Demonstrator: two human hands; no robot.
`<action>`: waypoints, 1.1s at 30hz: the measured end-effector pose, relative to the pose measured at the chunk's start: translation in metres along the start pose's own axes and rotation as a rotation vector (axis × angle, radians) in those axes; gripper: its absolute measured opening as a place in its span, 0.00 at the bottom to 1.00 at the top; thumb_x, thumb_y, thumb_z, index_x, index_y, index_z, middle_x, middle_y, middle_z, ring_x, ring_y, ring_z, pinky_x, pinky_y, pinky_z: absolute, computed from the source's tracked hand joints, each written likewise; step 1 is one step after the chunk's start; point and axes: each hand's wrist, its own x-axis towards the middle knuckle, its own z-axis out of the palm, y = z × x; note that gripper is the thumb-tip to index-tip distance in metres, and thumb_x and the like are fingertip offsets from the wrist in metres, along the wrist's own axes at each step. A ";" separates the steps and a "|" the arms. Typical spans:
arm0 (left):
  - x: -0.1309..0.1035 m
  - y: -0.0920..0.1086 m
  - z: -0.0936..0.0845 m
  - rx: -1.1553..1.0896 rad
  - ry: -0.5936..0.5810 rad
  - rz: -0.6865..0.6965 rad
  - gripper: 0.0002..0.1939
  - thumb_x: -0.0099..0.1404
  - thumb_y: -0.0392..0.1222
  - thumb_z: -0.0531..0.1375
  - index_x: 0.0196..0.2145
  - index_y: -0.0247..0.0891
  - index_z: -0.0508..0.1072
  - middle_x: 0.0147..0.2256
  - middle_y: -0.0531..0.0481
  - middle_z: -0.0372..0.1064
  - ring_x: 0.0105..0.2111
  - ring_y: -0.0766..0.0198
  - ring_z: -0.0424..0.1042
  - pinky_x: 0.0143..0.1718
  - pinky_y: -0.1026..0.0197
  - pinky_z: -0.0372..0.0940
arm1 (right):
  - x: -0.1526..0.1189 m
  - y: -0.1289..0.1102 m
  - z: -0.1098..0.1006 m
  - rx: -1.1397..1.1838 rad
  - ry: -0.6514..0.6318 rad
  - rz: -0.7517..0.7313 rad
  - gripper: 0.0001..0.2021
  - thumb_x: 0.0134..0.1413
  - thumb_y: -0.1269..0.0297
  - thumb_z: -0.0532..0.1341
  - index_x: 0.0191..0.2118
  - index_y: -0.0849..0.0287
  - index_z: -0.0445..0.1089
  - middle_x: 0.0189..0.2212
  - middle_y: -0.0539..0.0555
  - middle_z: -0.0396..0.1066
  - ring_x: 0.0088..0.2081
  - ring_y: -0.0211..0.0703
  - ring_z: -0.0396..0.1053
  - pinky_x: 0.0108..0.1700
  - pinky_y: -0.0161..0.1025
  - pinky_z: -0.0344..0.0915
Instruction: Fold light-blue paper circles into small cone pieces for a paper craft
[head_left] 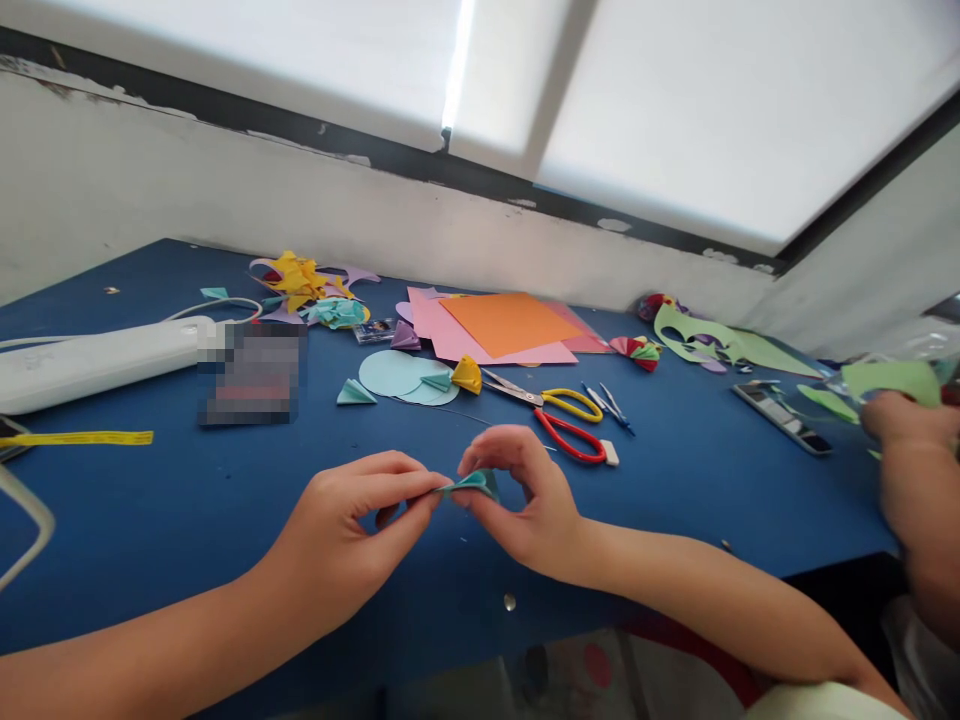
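A small folded piece of teal paper (477, 482) is held between both hands above the front of the blue table. Its left tip is pinched between the thumb and forefinger of my left hand (360, 525). At its right side, my right hand (529, 500) curves round it with thumb and fingers touching the paper. Just beyond lie light blue paper circles (397, 375), a folded teal cone (355, 393) and a folded yellow piece (466, 375). Scissors (574, 415) with one yellow and one red handle rest to the right of these, near a white eraser (611, 453).
Orange (514, 325) and pink sheets lie at the back of the blue table (247, 540). Yellow and teal scraps (300, 285) sit back left, near a white power strip (112, 360). A phone (781, 415) lies right, beside another person's hand (907, 415) holding green paper.
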 end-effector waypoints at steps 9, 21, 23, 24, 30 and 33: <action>0.007 0.002 -0.004 0.055 0.001 -0.043 0.10 0.61 0.41 0.57 0.36 0.43 0.78 0.33 0.50 0.72 0.24 0.68 0.65 0.23 0.67 0.59 | 0.010 -0.001 -0.005 0.082 -0.207 0.276 0.08 0.48 0.65 0.65 0.37 0.60 0.71 0.30 0.50 0.72 0.32 0.37 0.69 0.36 0.34 0.68; 0.006 -0.005 -0.001 -0.009 0.049 -0.107 0.09 0.59 0.42 0.59 0.36 0.43 0.79 0.34 0.51 0.76 0.34 0.59 0.73 0.35 0.63 0.67 | 0.006 0.003 -0.004 0.243 -0.255 0.365 0.08 0.50 0.64 0.63 0.37 0.61 0.70 0.29 0.50 0.70 0.30 0.36 0.68 0.34 0.33 0.69; 0.006 -0.004 -0.001 -0.016 0.056 -0.109 0.09 0.59 0.42 0.59 0.36 0.43 0.79 0.34 0.51 0.76 0.34 0.59 0.73 0.34 0.63 0.67 | 0.006 0.002 -0.004 0.287 -0.253 0.395 0.09 0.49 0.64 0.64 0.36 0.61 0.70 0.28 0.50 0.71 0.29 0.36 0.69 0.33 0.33 0.69; 0.006 -0.003 -0.001 -0.021 0.057 -0.110 0.09 0.59 0.42 0.59 0.36 0.43 0.79 0.33 0.51 0.76 0.33 0.60 0.73 0.34 0.63 0.67 | 0.006 0.002 -0.004 0.300 -0.250 0.405 0.09 0.49 0.64 0.64 0.36 0.61 0.70 0.28 0.50 0.71 0.28 0.35 0.69 0.32 0.33 0.69; 0.006 -0.002 -0.002 -0.041 0.071 -0.159 0.09 0.59 0.45 0.60 0.34 0.41 0.77 0.32 0.51 0.75 0.33 0.60 0.72 0.33 0.63 0.67 | 0.006 0.001 -0.004 0.314 -0.238 0.398 0.14 0.46 0.61 0.67 0.38 0.61 0.69 0.29 0.49 0.70 0.28 0.36 0.69 0.33 0.34 0.70; 0.004 -0.003 0.002 -0.092 0.089 -0.203 0.12 0.60 0.46 0.59 0.41 0.42 0.73 0.35 0.51 0.73 0.33 0.61 0.72 0.34 0.63 0.67 | 0.005 0.002 -0.001 0.362 -0.216 0.423 0.13 0.46 0.61 0.67 0.38 0.61 0.68 0.29 0.49 0.70 0.27 0.35 0.69 0.32 0.34 0.70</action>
